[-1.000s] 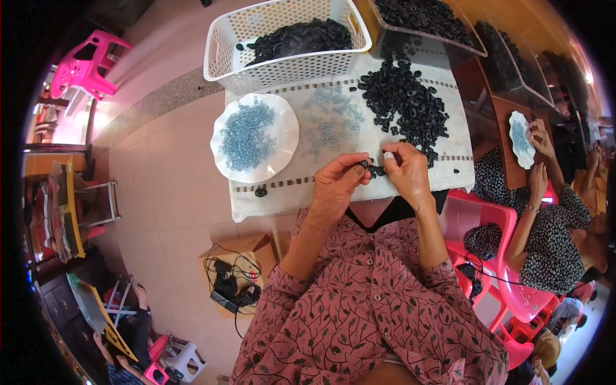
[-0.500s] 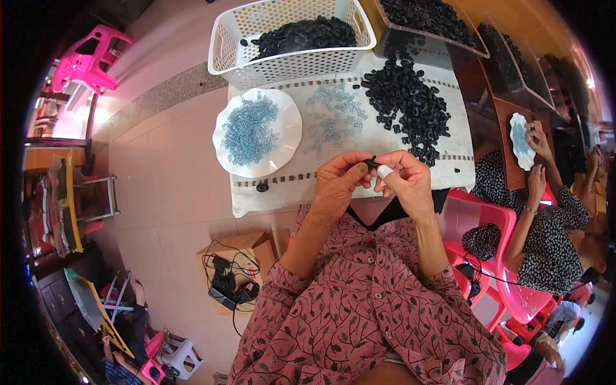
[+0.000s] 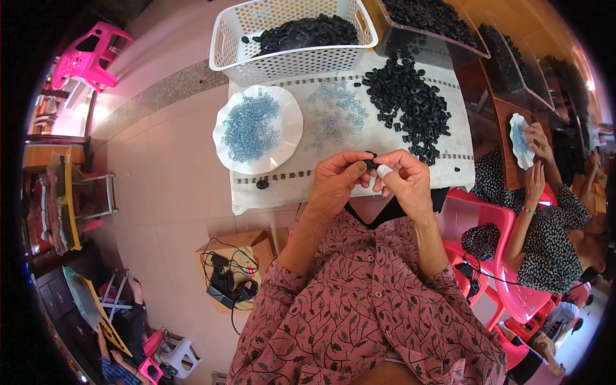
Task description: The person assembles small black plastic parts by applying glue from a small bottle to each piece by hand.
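Just over the table's near edge, my left hand [image 3: 335, 183] and my right hand [image 3: 408, 183] meet fingertip to fingertip. Both pinch one small black part [image 3: 370, 162], mostly covered by the fingers. White tape wraps a digit of the right hand. Beyond the hands, a heap of small black parts [image 3: 410, 109] lies on the pale cloth [image 3: 269, 194]. A white wavy-rimmed plate [image 3: 292, 128] to the left bears small clear-bluish pieces [image 3: 250, 128]. More such pieces [image 3: 335, 112] are scattered on the cloth between plate and heap. A lone black part [image 3: 262, 184] lies near the plate.
A white perforated basket [image 3: 295, 72] of black parts stands at the far side, beside a clear bin [image 3: 430, 48] of them. At right, another person's hands [image 3: 538, 144] work over a small plate [image 3: 521, 154]. A cardboard box [image 3: 224, 247] with cables sits on the floor.
The black part has turned slightly between my fingertips. Both hands stay in nearly the same place, still pinching it.
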Motion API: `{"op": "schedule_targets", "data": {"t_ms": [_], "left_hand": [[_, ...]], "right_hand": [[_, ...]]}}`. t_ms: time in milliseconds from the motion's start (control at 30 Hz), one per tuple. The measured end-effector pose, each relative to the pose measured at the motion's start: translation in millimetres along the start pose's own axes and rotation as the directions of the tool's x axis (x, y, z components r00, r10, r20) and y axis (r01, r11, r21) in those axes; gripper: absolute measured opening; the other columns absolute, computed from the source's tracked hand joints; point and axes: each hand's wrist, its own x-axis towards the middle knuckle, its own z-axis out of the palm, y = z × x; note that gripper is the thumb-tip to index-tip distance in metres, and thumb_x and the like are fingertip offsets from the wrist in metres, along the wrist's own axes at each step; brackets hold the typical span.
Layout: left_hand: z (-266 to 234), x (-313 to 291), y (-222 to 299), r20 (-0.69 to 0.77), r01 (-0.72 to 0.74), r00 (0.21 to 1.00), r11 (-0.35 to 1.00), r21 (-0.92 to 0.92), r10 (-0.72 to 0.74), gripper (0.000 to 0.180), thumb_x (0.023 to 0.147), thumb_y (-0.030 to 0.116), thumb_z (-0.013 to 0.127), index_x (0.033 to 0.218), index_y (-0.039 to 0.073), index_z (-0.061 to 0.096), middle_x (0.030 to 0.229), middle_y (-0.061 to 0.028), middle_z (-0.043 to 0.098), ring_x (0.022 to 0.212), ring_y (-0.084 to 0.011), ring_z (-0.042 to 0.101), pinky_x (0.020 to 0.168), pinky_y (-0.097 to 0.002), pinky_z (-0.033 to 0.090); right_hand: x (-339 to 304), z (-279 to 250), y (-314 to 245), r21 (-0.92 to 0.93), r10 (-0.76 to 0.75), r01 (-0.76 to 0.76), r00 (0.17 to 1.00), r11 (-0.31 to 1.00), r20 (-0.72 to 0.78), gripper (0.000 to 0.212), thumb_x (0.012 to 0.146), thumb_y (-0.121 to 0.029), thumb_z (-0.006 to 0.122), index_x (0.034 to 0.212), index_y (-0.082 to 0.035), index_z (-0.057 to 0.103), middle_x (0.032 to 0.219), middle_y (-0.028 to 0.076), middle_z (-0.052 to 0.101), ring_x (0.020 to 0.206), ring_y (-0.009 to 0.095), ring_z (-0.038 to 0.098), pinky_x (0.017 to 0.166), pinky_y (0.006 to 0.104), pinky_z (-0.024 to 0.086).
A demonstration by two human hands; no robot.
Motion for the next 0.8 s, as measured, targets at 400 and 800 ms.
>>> {"op": "schedule_targets", "data": {"t_ms": [400,800], "left_hand": [[-0.7,0.6,1.6,0.015,0.031,0.999,0.997,-0.076,-0.030,0.021,0.090,0.003,0.058,0.109,-0.003,0.062,0.088,-0.0096,0.065,0.073,-0.0127,0.059,0.065,-0.0251,0.049],[1.4,-0.4,4.0,-0.023,-0.064,0.997,0.968,0.243,0.072,0.017,0.089,0.001,0.058,0.105,-0.001,0.065,0.081,-0.0047,0.064,0.071,-0.0094,0.057,0.065,-0.0225,0.049]], "right_hand": [[-0.9,1.8,-2.7,0.071,0.008,-0.009,1.000,0.997,0.010,0.014,0.086,0.001,0.053,0.098,0.001,0.060,0.077,0.007,0.064,0.063,0.009,0.060,0.052,0.0193,0.046],[-1.0,4.1,5.0,-0.050,-0.034,0.032,0.998,0.998,-0.043,0.018,0.083,0.007,0.051,0.098,0.001,0.059,0.077,0.007,0.064,0.064,0.009,0.062,0.051,0.0187,0.046]]}}
